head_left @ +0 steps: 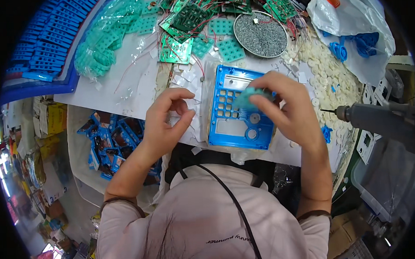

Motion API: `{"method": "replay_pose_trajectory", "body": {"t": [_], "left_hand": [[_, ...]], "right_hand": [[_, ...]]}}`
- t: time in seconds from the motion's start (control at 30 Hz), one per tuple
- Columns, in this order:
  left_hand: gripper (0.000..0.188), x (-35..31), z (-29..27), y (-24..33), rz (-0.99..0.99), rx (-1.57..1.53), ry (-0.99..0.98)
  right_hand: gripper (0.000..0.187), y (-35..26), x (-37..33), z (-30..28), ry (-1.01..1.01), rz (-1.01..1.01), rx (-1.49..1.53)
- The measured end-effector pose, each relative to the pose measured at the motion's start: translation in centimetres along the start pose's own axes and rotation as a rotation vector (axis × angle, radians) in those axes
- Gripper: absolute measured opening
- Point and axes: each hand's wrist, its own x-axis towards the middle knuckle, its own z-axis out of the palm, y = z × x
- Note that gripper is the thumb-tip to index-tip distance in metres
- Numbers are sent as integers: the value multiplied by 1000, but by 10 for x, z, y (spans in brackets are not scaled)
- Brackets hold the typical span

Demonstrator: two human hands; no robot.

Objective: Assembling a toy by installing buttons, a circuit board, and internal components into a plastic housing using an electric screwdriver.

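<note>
Casing of bright blue plastic lies flat by the near edge of the work surface, turned slightly askew. It has a long pale slot toward its far end, a grid of small square openings on its left side, a larger rectangular window nearer the person and a round ring close to its near right corner.

It sits between the two hands, nearer the right. The right hand reaches over the casing's right edge, thumb and fingers pinching a teal rubber keypad above the square openings — whether keypad and casing touch, I cannot tell. The left hand is off the casing's left edge, fingers curved and thumb apart, above white paper scraps.

Beyond the casing, toward the far edge, are green circuit boards with thin wires and a round dish of small metal screws. Pale discs spread toward the right edge, where a power screwdriver points inward. A clear bag of teal keypads lies near the far left corner; left of the near edge — below the surface — a pale bin holds blue assemblies.
</note>
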Motion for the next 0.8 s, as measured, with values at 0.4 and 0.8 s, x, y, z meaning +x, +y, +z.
{"method": "replay_pose_trajectory", "body": {"t": [0.4, 0.8], "left_hand": [[28, 17, 18, -11, 530, 369, -154], [29, 28, 15, -13, 571, 352, -159]], "right_hand": [[20, 25, 21, 39, -97, 22, -177], [24, 34, 32, 32, -240, -175, -256]]}}
